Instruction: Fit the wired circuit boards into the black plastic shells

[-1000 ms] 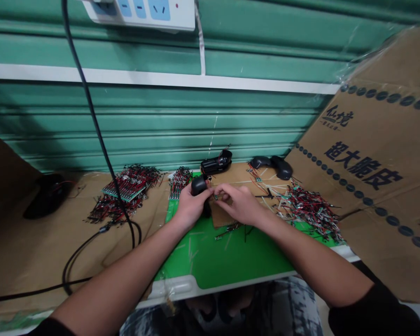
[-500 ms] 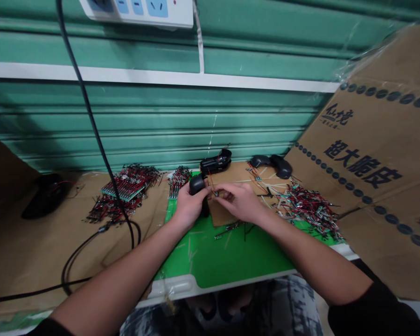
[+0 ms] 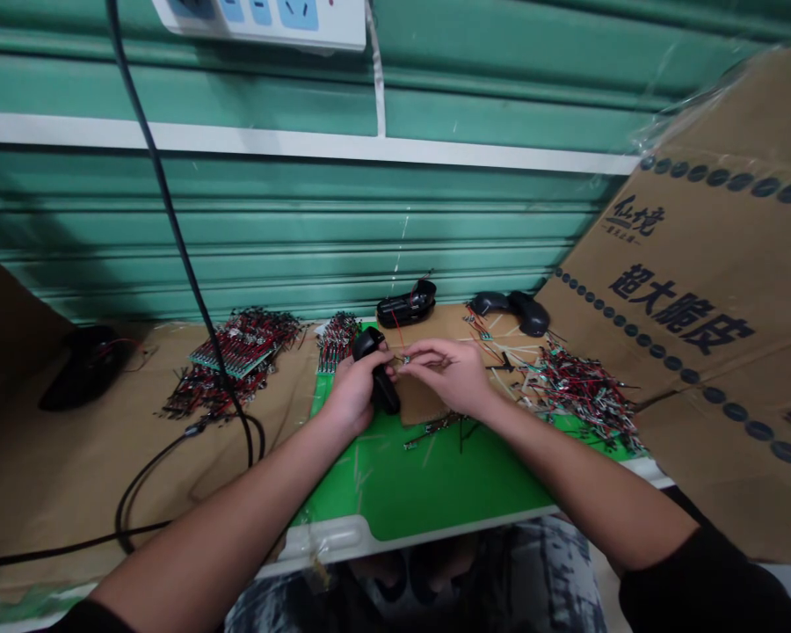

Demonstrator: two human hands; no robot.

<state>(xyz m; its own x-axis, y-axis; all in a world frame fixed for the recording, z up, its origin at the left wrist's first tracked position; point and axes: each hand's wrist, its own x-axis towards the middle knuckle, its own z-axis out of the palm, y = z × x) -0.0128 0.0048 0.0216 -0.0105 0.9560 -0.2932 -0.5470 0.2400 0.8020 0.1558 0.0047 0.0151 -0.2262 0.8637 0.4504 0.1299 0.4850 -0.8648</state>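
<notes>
My left hand [image 3: 354,394] is closed around a curved black plastic housing [image 3: 386,392], whose rounded top rises above the thumb. A thin red wire stands up beside that housing. Just to the right, my right hand [image 3: 460,376] pinches a small circuit board [image 3: 407,359] with fine wires between thumb and fingers. The fingertips of both hands almost meet there, over a piece of cardboard on the green board [image 3: 448,492]. How the wires join the housing is too small to make out.
Heaps of small wired circuit boards lie on the left [image 3: 237,352] and right [image 3: 586,391]. More black housings [image 3: 405,308] stand along the green shutter wall. A black cable [image 3: 171,211] hangs down at the left. A tall cardboard box [image 3: 718,290] borders the right side.
The black housing has turned in my left hand, showing more of its lower part. My right hand has shifted slightly, its fingers drawn closer together around the small circuit board.
</notes>
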